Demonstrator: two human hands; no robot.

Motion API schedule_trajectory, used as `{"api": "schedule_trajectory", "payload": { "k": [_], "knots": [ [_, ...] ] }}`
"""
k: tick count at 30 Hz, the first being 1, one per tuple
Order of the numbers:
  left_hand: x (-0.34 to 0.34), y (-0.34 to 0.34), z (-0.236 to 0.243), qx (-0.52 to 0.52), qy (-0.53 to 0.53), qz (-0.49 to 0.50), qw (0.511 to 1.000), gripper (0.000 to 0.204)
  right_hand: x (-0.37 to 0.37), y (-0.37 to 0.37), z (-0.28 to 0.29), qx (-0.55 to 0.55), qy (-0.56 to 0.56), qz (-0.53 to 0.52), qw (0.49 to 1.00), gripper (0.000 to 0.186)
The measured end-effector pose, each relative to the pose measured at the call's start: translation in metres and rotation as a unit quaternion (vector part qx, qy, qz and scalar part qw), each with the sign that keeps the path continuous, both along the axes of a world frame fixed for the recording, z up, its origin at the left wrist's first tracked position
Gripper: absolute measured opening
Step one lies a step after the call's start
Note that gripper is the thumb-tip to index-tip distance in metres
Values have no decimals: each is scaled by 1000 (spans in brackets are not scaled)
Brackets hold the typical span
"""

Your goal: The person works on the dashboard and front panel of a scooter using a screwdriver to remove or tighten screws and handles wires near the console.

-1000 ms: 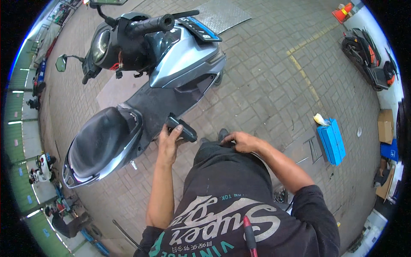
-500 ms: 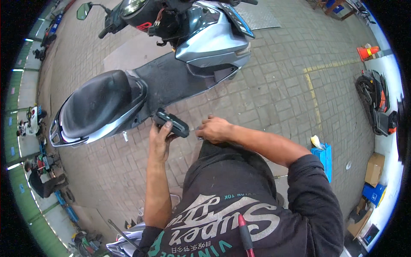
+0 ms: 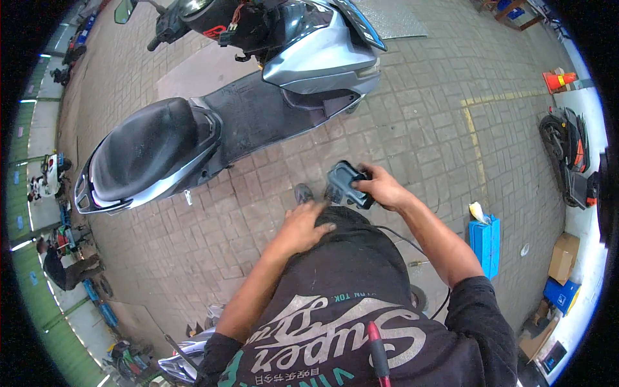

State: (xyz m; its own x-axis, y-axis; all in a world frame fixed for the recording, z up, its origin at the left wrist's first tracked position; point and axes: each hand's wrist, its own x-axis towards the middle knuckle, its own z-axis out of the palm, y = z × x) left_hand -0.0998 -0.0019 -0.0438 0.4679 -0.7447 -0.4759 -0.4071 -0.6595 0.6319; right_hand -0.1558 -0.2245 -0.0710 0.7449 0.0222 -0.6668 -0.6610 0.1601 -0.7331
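My right hand (image 3: 382,188) grips a small dark rectangular device (image 3: 348,183) with a grey face, held in front of my body over the brick paving. My left hand (image 3: 303,227) lies flat on my black trousers at the thigh, fingers spread, holding nothing. A thin black cable (image 3: 412,238) runs by my right forearm. Ahead stands a silver and black scooter (image 3: 213,122) with a black seat and a dark footboard, its front panel removed so wiring shows.
A blue toolbox (image 3: 485,236) sits on the paving to my right, with cardboard and blue boxes (image 3: 562,271) beyond it. An orange cone (image 3: 557,80) and a dark parked scooter (image 3: 567,155) stand far right. Another person (image 3: 61,267) crouches at the left edge.
The device passed from my left hand to my right hand. My left hand dropped onto my thigh. The view shifted so the scooter sits higher and more to the left.
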Motion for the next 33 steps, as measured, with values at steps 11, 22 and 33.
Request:
{"api": "schedule_trajectory", "payload": {
  "k": [11, 22, 33],
  "knots": [
    [5, 6, 34, -39, 54, -105, 992, 20, -33, 24, 15, -148, -46, 169, 973, 53],
    [21, 9, 31, -123, 58, -8, 991, 16, 12, 63, 14, -287, -215, 297, 885, 41],
    [79, 20, 8, -148, 124, -6, 981, 18, 58, 59, 41, -219, -107, 366, 898, 43]
  ]
}}
